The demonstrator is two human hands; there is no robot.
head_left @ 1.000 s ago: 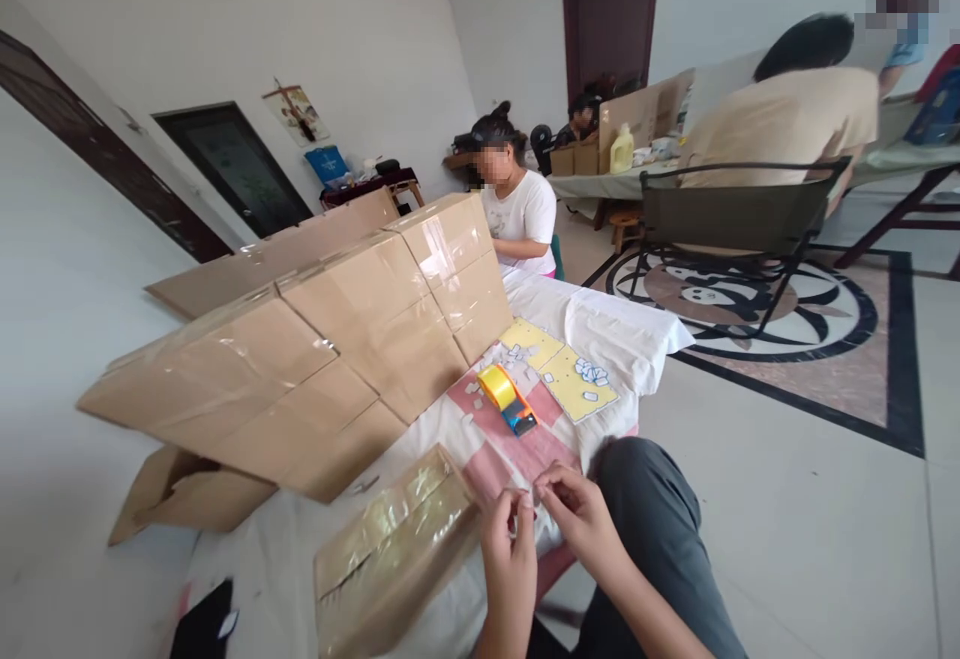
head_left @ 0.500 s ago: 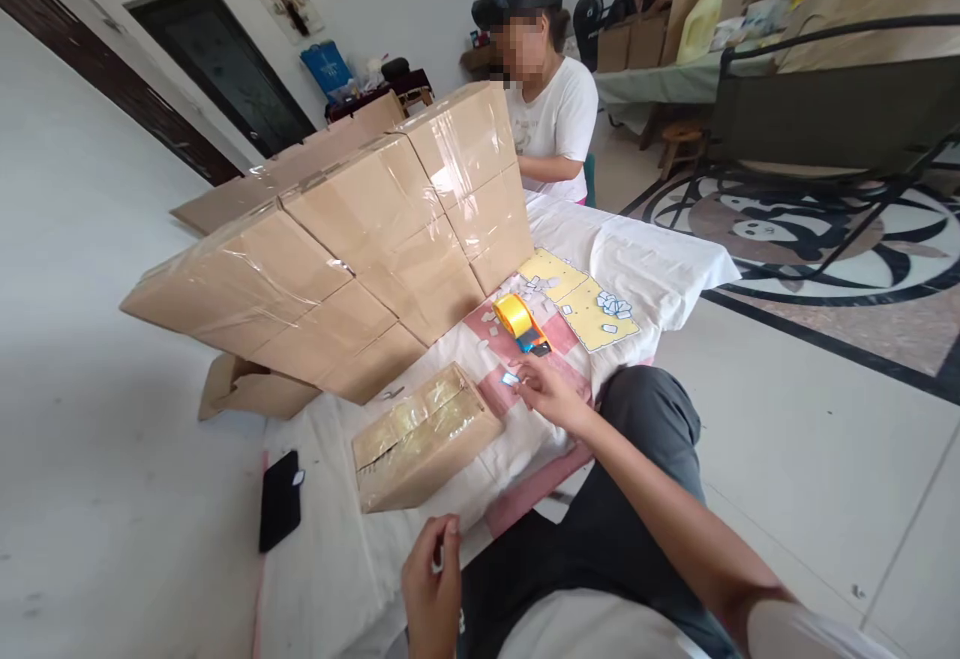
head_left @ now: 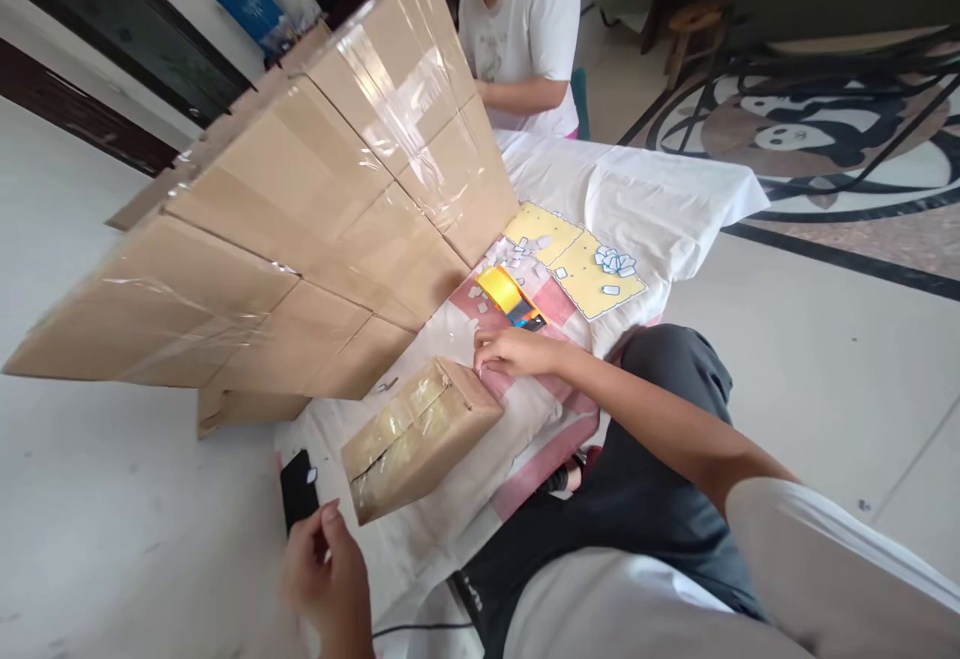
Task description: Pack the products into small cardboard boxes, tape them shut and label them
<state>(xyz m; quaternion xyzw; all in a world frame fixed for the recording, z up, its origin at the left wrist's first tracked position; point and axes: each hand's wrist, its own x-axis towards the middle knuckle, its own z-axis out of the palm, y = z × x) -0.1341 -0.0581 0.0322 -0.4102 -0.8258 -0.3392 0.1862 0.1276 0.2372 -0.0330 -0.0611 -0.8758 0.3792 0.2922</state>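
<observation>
My right hand (head_left: 514, 351) is closed at the near right end of a small taped cardboard box (head_left: 427, 449). A small white paper piece (head_left: 480, 371) shows faintly at its fingertips, mostly hidden by the fingers. To the lower left, my left hand (head_left: 330, 564) is raised with curled fingers and the thumb close to them; I see nothing in it, and it is slightly blurred. Just beyond it lies a black phone-like slab (head_left: 296, 484) with a white piece (head_left: 312, 476) on it. A tape dispenser with yellow tape (head_left: 501, 291) lies beyond my right hand.
A tall wall of taped cardboard boxes (head_left: 337, 209) stands along the table's left side. Yellow sheets (head_left: 592, 289) carry blue-edged white pieces (head_left: 615, 260); more scraps (head_left: 517, 251) lie near the tape. Another person (head_left: 525, 39) sits at the far end of the white-covered table (head_left: 652, 199).
My right hand has moved left to the box's end, its paper piece now mostly covered. The left hand has shifted left toward the black slab. The view has tilted down.
</observation>
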